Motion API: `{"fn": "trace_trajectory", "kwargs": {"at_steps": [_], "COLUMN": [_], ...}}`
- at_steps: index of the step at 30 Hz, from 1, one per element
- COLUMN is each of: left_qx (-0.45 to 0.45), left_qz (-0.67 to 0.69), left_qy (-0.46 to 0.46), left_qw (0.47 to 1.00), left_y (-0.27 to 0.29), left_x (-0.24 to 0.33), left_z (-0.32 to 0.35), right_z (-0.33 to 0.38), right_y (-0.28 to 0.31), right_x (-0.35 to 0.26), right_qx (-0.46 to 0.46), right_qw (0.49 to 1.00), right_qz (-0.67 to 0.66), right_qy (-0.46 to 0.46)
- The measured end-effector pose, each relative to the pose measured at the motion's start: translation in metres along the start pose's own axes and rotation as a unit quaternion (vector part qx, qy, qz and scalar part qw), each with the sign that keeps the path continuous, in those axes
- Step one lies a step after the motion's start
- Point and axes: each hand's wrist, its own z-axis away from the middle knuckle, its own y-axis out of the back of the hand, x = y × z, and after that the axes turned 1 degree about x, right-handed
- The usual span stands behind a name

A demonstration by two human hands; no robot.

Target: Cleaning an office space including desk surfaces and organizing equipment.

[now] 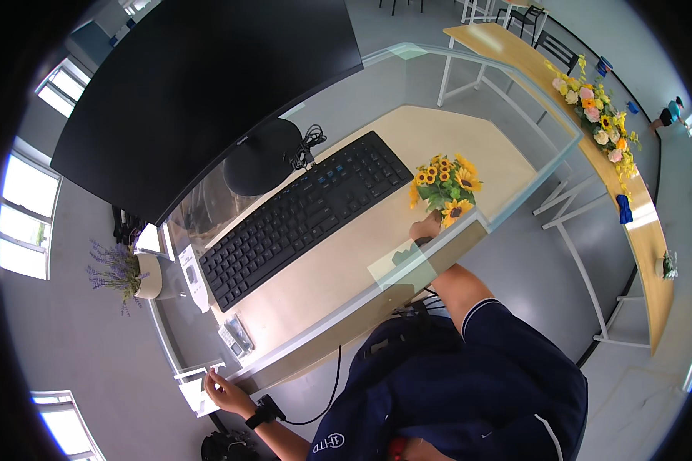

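At left by the counter (486, 146), a white pot (149, 277) holds lavender (114, 266); sunflowers (455, 181) sit just beyond the right hand (426, 227) grasping them; what the left hand (228, 395) holds is unclear.

Keyboard (307, 219) sprawls diagonally over the bench (331, 280), walling off the monitor stand (257, 165)! A bare strip runs along its near side, pinched at the left end by a keypad device (236, 336); sunflowers (455, 183) plug the right, the right hand (425, 229) at their base, open room beyond.
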Motion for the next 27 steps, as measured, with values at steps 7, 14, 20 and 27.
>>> {"fn": "trace_trajectory", "kwargs": {"at_steps": [7, 14, 20, 27], "left_qx": [-0.001, -0.004, -0.011, -0.003], "left_qz": [0.002, 0.001, 0.001, 0.003], "left_qy": [0.017, 0.04, 0.018, 0.012], "left_qw": [1.0, 0.999, 1.0, 1.0], "left_y": [0.002, 0.004, -0.002, 0.003], "left_x": [0.009, 0.007, 0.013, 0.012], "left_z": [0.0, -0.001, -0.002, -0.003], "right_z": [0.006, -0.003, -0.045, -0.034], "right_y": [0.027, 0.015, -0.038, -0.037], "right_x": [-0.017, -0.015, 0.027, 0.01], "right_qx": [0.104, 0.106, 0.138, 0.099], "right_qw": [0.993, 0.988, 0.985, 0.992], "right_qz": [0.055, 0.109, 0.097, 0.075], "right_qy": [0.018, -0.039, -0.031, -0.026]}}
